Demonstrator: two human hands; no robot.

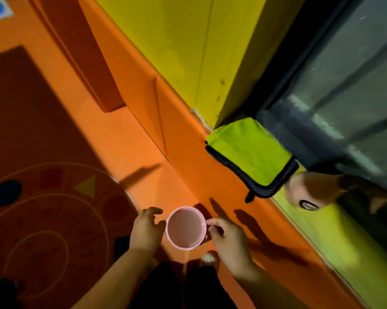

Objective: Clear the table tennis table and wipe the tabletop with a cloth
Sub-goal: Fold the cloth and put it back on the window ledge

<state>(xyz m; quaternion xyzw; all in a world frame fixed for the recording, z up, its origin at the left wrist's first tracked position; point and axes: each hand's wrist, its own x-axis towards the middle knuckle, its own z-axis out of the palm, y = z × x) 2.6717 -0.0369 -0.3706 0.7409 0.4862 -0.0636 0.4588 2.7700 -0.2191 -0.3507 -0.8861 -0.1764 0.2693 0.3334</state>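
Observation:
A small pink bucket [185, 228] stands on the orange floor straight below me, with what looks like water inside. My left hand [146, 230] is beside its left rim with the fingers spread, holding nothing. The curled fingers of my right hand [229, 240] pinch the bucket's right rim. A lime-green cloth with dark edging [250, 152] lies folded over a ledge up and to the right of the bucket, apart from both hands. The table tennis table is not in view.
A yellow wall [183, 45] rises behind the cloth, and a dark glass panel [344, 85] is at the right. A patterned orange mat [43, 208] with circles covers the floor at the left. A blurred brownish rounded object [306, 192] sits below the cloth. My dark trouser legs fill the bottom edge.

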